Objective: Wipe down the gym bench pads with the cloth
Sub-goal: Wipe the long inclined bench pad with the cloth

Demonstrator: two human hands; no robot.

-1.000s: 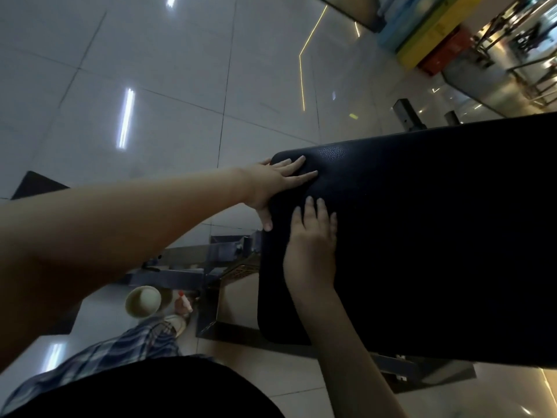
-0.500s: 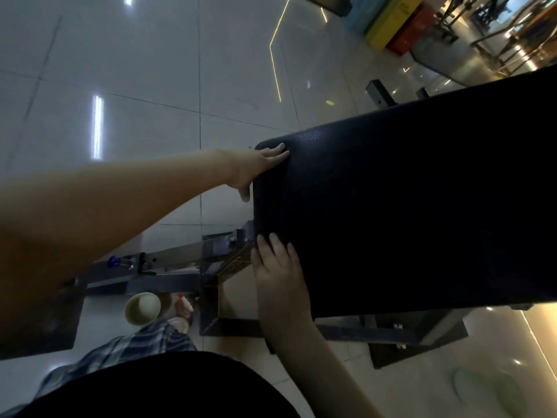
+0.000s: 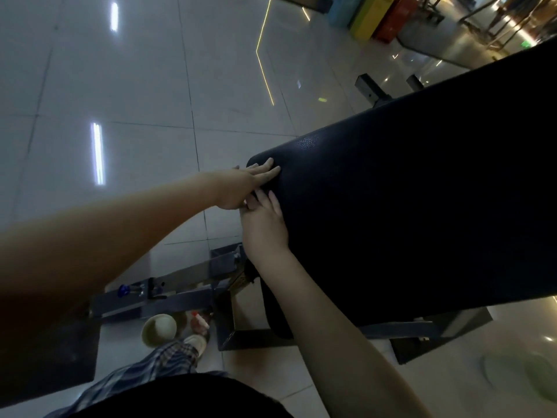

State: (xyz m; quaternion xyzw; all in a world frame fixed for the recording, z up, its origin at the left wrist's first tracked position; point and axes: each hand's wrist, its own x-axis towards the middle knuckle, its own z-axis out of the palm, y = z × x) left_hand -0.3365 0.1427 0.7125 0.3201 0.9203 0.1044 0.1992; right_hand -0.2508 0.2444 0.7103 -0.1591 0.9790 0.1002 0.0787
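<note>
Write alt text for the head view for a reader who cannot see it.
Two bare hands lie flat on the near end of a black gym bench pad: the left hand on its rounded corner, the right hand just below; no cloth shows. Underneath, a grey metal frame and a pale round bowl stand on glossy tiled floor.

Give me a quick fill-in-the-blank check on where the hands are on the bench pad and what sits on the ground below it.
1. The left hand and right hand lie flat, side by side, on one ____ of the bench pad.
2. The wiping ____ shows in neither hand.
3. The pale bowl stands on the tiled ____ beside the bench frame.

Missing words: corner; cloth; floor.
</note>
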